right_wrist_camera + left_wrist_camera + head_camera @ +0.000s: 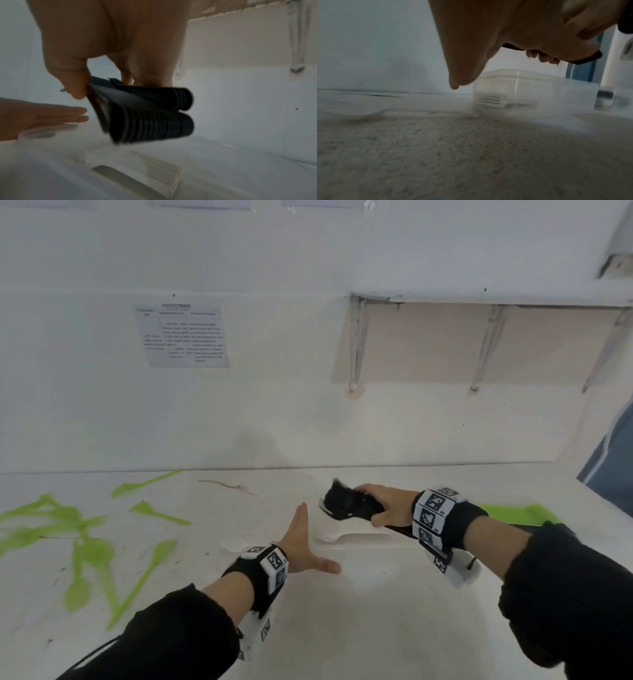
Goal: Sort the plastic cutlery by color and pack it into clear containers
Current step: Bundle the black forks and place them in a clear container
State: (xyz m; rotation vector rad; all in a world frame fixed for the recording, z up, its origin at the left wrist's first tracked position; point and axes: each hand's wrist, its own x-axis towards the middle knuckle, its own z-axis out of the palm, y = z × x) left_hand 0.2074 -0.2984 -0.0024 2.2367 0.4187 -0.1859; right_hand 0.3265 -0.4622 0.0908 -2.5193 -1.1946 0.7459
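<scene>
My right hand (373, 506) grips a bundle of black plastic cutlery (344, 501) and holds it above the table; its stacked ribbed ends (150, 116) show in the right wrist view. Below it stands a clear container (520, 85) with white forks (154, 170) lying inside. My left hand (303, 546) is flat and spread just left of the container, holding nothing, with its fingers (68, 113) pointing toward the bundle. Several green cutlery pieces (82, 546) lie scattered over the left of the table.
A white table (342, 628) runs up to a white wall with a printed sheet (181, 337). A wall shelf on brackets (486, 302) hangs at the upper right. A green patch (513, 515) shows behind my right forearm. A thin brownish piece (226, 486) lies near the wall.
</scene>
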